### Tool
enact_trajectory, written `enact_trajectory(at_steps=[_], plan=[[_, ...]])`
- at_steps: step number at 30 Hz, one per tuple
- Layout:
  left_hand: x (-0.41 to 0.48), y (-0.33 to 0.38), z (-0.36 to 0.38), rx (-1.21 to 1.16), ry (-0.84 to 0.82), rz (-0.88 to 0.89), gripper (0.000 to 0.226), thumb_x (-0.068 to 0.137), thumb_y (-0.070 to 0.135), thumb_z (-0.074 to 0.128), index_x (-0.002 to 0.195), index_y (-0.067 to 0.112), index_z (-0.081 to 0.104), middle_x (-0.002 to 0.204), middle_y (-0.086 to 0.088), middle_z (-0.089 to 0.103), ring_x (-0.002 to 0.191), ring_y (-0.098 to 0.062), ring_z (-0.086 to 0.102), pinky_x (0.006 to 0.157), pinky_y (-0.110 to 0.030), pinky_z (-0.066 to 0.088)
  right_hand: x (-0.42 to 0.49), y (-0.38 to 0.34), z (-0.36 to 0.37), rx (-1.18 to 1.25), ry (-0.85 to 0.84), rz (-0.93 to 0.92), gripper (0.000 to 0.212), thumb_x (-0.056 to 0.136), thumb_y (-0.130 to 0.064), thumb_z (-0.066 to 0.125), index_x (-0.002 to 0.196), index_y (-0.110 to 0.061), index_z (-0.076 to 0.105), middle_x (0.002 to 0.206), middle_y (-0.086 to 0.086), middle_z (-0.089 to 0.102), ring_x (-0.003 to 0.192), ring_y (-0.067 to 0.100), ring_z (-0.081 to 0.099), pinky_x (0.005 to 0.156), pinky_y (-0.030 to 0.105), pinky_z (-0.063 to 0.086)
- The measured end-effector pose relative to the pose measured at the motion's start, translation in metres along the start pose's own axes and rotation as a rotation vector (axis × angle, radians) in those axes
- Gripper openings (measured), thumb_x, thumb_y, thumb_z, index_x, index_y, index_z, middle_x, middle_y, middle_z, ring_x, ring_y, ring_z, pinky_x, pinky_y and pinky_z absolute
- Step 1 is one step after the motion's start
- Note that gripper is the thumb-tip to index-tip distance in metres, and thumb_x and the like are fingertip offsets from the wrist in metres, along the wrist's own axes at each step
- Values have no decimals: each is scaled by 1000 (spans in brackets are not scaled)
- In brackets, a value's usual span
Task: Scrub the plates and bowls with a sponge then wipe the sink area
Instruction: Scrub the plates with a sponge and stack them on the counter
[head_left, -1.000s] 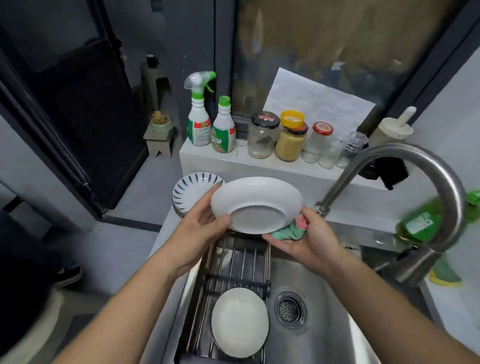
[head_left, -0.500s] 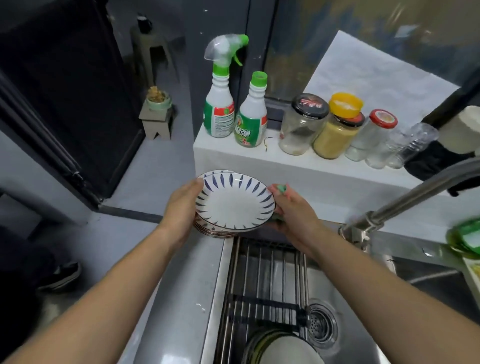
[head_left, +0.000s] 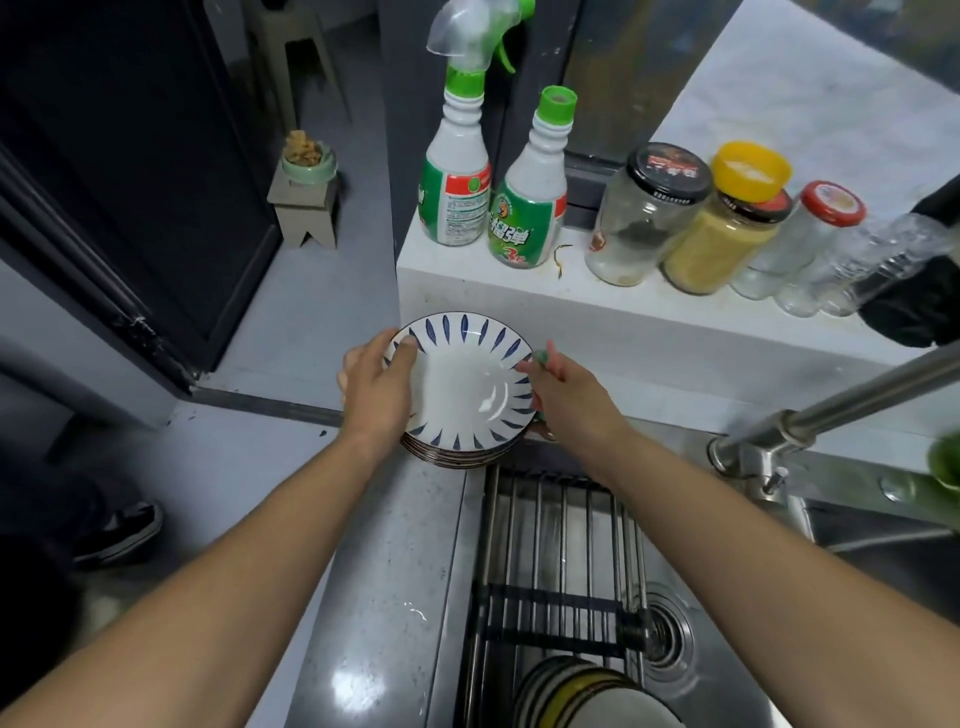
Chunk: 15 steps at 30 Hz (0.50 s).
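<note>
A white plate with blue leaf marks lies face up on top of a stack of plates at the counter's far corner. My left hand grips the plate's left rim, thumb on the inner edge. My right hand is at the right rim and holds a green sponge, of which only small bits show between the fingers. A bowl sits in the sink at the bottom edge, partly cut off.
A wire rack spans the sink's left part, beside the drain. The faucet reaches in from the right. Two green-capped cleaner bottles and several jars stand on the white ledge behind. Grey counter lies left of the sink.
The plate held upturned over the sink has gone left and now lies face up on the stack. Both hands went with it, and the view moved closer.
</note>
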<state>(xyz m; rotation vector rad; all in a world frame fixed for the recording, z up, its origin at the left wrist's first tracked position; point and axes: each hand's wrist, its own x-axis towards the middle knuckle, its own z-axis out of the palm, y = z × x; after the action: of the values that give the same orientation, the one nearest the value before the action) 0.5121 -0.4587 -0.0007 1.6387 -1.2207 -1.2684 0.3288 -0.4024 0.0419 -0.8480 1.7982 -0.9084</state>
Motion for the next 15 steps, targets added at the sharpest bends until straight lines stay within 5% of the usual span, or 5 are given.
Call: enact_trajectory(at_steps=[4,8,12,15], plan=[[4,-6,1,1,2,-16,40,104,41,49,140,28,60,131,0,42,126,-10,29,109,-28,22,0,1,4,-298,21,-105,21,104,-33,43,104,-21,61,91,0,64,80,18,56,69,32,42],[6,-5,0,60,-5,-24,44,103,47,50,144,33,54,139,0,39,138,-19,28,122,-40,20,5,4,4,-396,42,-165,25,105,-28,40,107,-17,63,86,-1,64,71,12,55,61,23,42],[4,-1,0,86,-17,-24,51,104,48,48,152,30,44,152,-4,36,146,-22,25,121,-41,19,5,13,4,-135,166,-74,24,104,-32,40,97,-24,62,77,-10,59,69,11,55,69,28,46],[0,1,-6,72,-6,-17,59,102,50,50,155,27,39,154,-4,38,147,-22,27,123,-42,22,-3,13,-4,-15,281,-36,29,99,-37,41,96,-17,63,89,-2,67,81,22,65,81,48,58]])
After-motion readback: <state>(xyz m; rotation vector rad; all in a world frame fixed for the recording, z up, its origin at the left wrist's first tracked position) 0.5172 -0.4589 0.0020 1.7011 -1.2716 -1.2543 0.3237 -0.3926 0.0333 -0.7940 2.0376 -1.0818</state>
